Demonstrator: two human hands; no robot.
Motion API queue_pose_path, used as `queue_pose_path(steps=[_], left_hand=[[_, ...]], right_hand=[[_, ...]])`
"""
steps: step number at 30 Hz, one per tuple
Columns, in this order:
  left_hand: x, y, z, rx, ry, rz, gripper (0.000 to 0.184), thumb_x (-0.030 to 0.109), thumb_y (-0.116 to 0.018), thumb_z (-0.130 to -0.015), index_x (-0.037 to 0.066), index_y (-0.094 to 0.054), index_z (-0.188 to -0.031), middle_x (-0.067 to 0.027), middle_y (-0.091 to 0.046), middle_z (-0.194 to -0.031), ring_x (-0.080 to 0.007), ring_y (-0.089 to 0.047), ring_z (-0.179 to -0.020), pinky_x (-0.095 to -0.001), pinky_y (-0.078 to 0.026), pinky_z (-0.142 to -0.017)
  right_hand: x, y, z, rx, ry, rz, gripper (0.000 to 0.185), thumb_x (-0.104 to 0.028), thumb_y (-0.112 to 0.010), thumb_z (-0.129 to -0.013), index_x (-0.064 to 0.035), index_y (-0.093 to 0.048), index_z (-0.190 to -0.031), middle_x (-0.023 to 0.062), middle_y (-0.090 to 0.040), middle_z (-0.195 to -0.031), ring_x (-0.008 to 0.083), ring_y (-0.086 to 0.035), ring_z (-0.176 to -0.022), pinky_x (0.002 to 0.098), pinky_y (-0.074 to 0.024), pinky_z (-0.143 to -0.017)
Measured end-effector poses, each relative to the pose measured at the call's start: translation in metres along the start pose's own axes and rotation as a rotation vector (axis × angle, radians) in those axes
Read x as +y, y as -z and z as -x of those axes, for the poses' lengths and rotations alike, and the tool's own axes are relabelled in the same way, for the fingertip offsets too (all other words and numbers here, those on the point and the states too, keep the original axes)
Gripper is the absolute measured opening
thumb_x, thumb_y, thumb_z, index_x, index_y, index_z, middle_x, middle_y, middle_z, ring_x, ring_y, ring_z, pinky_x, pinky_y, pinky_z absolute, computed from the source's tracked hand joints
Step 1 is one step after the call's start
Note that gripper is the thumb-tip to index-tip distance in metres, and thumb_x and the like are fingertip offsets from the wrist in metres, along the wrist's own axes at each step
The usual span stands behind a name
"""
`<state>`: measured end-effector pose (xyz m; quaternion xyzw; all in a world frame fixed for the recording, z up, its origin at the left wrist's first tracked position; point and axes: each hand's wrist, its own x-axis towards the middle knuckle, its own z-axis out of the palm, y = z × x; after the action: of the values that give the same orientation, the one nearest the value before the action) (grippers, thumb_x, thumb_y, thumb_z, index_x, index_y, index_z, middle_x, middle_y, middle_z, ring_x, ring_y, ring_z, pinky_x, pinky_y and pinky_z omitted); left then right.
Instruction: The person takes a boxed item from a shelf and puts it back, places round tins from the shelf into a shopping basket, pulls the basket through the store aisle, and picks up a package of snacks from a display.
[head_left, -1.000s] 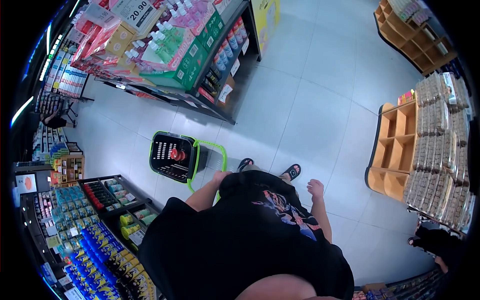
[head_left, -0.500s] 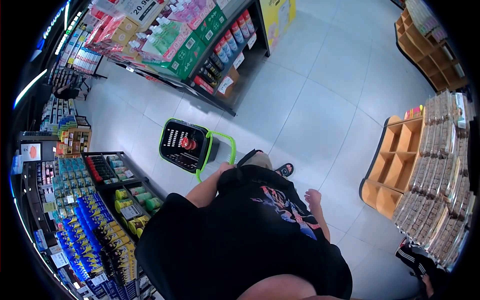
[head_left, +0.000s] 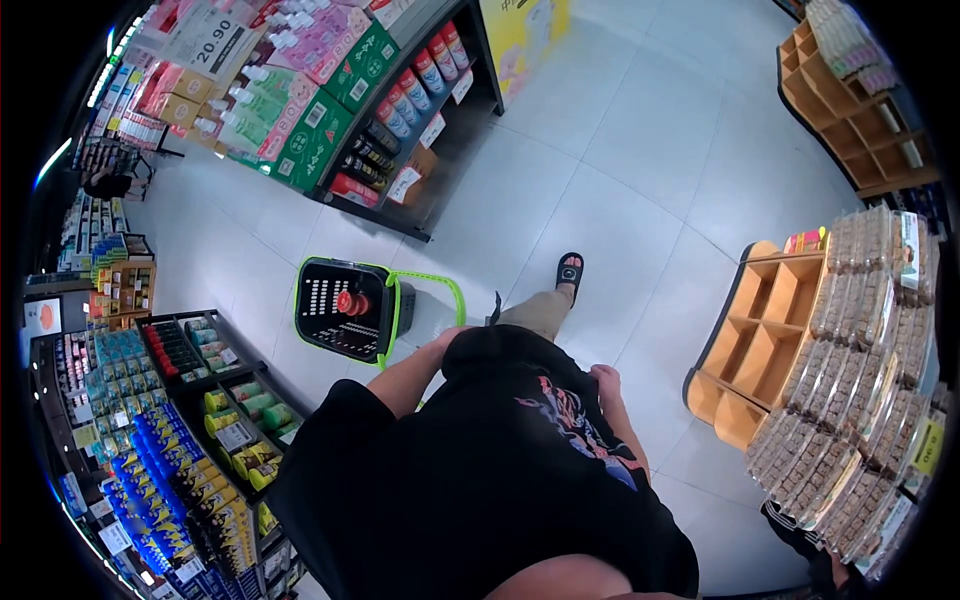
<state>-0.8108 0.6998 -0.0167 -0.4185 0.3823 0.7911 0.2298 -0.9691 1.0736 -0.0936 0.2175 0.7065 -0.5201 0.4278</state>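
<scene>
Close to my waist on the left, my left hand (head_left: 447, 343) is closed at the end of the bright green handle (head_left: 452, 290) of a black shopping basket (head_left: 388, 318). My shirt hides part of its fingers. The basket tilts on the left, its mouth showing, and a red item (head_left: 350, 303) lies inside; its kind I cannot make out. My right hand (head_left: 606, 380) hangs beside my right side, fingers loosely bent and a little apart, with nothing in it. Below it is bare floor tile.
A display (head_left: 405, 125) with boxed pouches and spray cans stands ahead left. Blue and yellow packs (head_left: 165, 465) fill the left shelving. At right is a wooden shelf (head_left: 765, 325) beside stacked clear packs (head_left: 860, 340). A person's dark sleeve (head_left: 795, 535) shows at lower right.
I have stepped forward; a sandalled foot now shows ahead. The display, basket and shelves have shifted in view. My right hand has swung closer to my body; my left hand stays at the basket handle.
</scene>
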Motion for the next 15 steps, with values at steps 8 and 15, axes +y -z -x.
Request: queue_pose_path(steps=[8, 15], left_hand=[[0.029, -0.027, -0.151, 0.008, -0.293, -1.215, 0.022, 0.019, -0.049, -0.095, 0.009, -0.064, -0.108, -0.0063, -0.067, -0.103, -0.0156, -0.062, -0.096, -0.0318, -0.050, -0.085], [0.067, -0.068, -0.186, 0.115, -0.184, -0.066, 0.022, 0.030, -0.060, -0.091, 0.008, -0.061, -0.088, -0.0030, -0.060, -0.076, -0.0195, -0.060, -0.072, -0.0358, -0.050, -0.067]], right_hand=[[-0.108, 0.083, -0.006, 0.148, 0.037, 0.058, 0.022, -0.011, -0.058, -0.084, 0.0016, -0.064, -0.101, 0.0083, -0.065, -0.083, 0.0176, -0.062, -0.066, 0.0270, -0.0468, -0.053], [-0.201, 0.127, -0.077, 0.210, -0.018, -0.044, 0.026, -0.016, -0.058, -0.088, -0.0009, -0.062, -0.109, 0.0093, -0.067, -0.090, 0.0164, -0.062, -0.071, 0.0272, -0.0474, -0.059]])
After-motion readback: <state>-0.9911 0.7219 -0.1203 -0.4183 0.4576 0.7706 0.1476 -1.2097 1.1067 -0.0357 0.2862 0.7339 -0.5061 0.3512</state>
